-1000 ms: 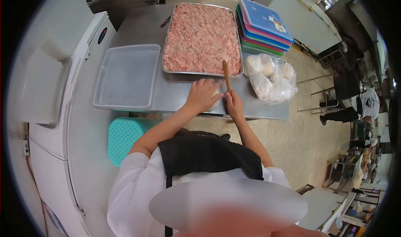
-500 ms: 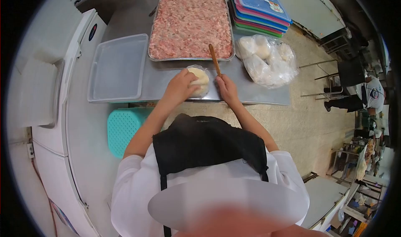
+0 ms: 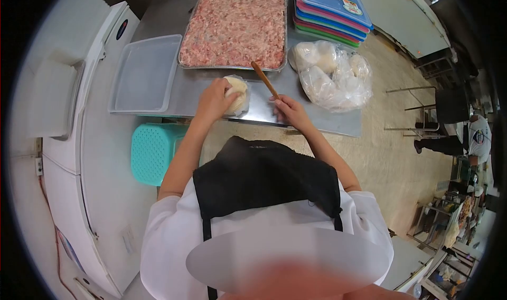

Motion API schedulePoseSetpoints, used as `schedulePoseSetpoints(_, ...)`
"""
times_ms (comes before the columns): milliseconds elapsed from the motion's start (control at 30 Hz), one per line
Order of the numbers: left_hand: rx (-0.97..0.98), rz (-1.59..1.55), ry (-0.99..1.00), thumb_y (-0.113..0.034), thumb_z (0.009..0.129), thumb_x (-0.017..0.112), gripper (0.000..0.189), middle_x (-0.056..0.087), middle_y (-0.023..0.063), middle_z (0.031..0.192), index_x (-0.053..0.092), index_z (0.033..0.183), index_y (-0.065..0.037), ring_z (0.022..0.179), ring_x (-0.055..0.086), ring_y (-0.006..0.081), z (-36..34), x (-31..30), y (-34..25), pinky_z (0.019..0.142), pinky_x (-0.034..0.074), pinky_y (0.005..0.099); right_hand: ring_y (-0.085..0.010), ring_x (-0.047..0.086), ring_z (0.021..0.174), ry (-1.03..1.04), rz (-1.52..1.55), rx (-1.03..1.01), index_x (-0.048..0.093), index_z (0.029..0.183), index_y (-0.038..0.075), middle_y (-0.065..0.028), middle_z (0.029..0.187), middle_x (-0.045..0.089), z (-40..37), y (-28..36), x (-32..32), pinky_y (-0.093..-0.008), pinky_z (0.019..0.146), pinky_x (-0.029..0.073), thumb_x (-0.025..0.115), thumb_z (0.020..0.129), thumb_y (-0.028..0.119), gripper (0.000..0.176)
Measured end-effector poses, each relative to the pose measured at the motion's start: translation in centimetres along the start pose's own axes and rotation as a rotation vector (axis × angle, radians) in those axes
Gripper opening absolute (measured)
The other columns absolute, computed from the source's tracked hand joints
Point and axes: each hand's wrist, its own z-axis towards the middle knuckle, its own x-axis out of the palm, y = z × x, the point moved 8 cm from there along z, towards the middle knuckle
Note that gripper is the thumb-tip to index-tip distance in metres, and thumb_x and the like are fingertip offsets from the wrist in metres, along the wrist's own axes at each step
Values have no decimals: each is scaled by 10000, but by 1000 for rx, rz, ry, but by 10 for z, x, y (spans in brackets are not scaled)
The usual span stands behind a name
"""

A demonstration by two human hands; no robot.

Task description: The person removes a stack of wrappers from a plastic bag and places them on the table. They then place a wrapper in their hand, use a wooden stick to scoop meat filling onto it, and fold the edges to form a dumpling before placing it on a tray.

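At the table's front edge, my left hand (image 3: 213,102) is closed around a stack of pale round dough wrappers (image 3: 238,91) in clear plastic. My right hand (image 3: 289,111) grips the lower end of a flat wooden stick (image 3: 264,80), whose tip points up and left to the near rim of the meat tray. Raw ground meat (image 3: 232,25) fills this large metal tray (image 3: 228,67), just beyond both hands. Right of the stick lies a clear plastic bag (image 3: 334,81) with several pale, rounded pieces in it.
A translucent shallow tray (image 3: 142,75) lies on the steel table (image 3: 332,121) at left. Coloured lids (image 3: 332,7) are stacked at back right. Below the table stands a turquoise perforated stool (image 3: 153,155). A white freezer (image 3: 66,157) borders the left; another person (image 3: 479,139) is far right.
My left hand and the wrappers have shifted left, away from my right hand. The stick leans further left. The whole view has also shifted slightly.
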Motion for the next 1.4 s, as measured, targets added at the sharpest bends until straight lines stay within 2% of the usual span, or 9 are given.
schedulePoseSetpoints(100, -82, -45, 82, -273, 863, 676, 306, 519, 110, 775, 584, 826, 16, 700, 541, 244, 8, 6, 20, 636, 445, 343, -42, 513, 603, 26, -55, -14, 608, 1172, 41, 21, 743, 541, -8, 25, 4, -196, 561, 445, 510, 990, 230, 280)
schedulePoseSetpoints(200, -161, -266, 172, -336, 898, 607, 346, 590, 155, 851, 633, 857, 6, 778, 573, 336, 4, 5, 36, 695, 444, 405, -32, 509, 626, 88, -38, -30, 609, 1186, 71, 40, 792, 561, -8, 33, 13, -180, 574, 415, 498, 995, 242, 279)
schedulePoseSetpoints(400, -134, -296, 206, -291, 880, 652, 287, 596, 127, 854, 662, 862, -5, 769, 584, 271, -3, -3, 22, 709, 459, 354, -32, 516, 642, 101, 39, -35, 564, 1224, 79, 28, 809, 578, -9, 57, 21, -186, 582, 417, 462, 1007, 244, 291)
schedulePoseSetpoints(500, -47, -376, 276, -267, 872, 680, 273, 568, 58, 863, 654, 961, -10, 722, 560, 155, 2, -7, 16, 641, 466, 297, -67, 529, 627, 62, 24, -49, 537, 1243, 45, -5, 782, 573, -5, 65, 14, -211, 601, 448, 441, 1013, 204, 296)
schedulePoseSetpoints(600, 36, -141, 368, -245, 849, 690, 258, 590, 84, 893, 642, 980, -29, 734, 573, 191, 4, -13, -3, 670, 470, 317, -88, 558, 657, -50, -276, -203, 539, 1215, 29, -20, 777, 582, 2, 87, 3, -244, 621, 466, 427, 1016, 216, 296)
schedulePoseSetpoints(733, 204, -72, 374, -209, 841, 678, 220, 612, 119, 892, 630, 970, -37, 744, 592, 239, 7, -9, -5, 676, 474, 333, -268, 655, 746, -306, -1093, -462, 628, 1078, 63, -141, 833, 656, 27, 146, -16, -376, 663, 504, 507, 952, 295, 291)
schedulePoseSetpoints(1033, 147, -376, 555, -190, 858, 627, 174, 654, 121, 793, 628, 897, -21, 719, 637, 216, 23, -18, 12, 670, 493, 324, -315, 661, 795, -332, -1828, -282, 685, 845, 92, -118, 811, 682, 144, 242, -18, -455, 657, 516, 551, 889, 316, 265)
schedulePoseSetpoints(1200, 228, -438, 590, -175, 852, 635, 153, 650, 89, 751, 626, 888, -27, 674, 628, 173, 30, -19, 15, 646, 498, 301, -317, 689, 773, -358, -1752, -282, 680, 794, 41, -163, 808, 690, 180, 195, 21, -453, 611, 541, 547, 837, 193, 206)
schedulePoseSetpoints(1400, 101, -831, 605, -144, 859, 601, 117, 619, 47, 984, 610, 916, -41, 899, 596, 143, 42, -13, 38, 782, 467, 268, -320, 679, 741, -411, -1610, -279, 637, 860, 68, -162, 792, 679, 148, 174, 8, -462, 616, 527, 527, 855, 195, 168)
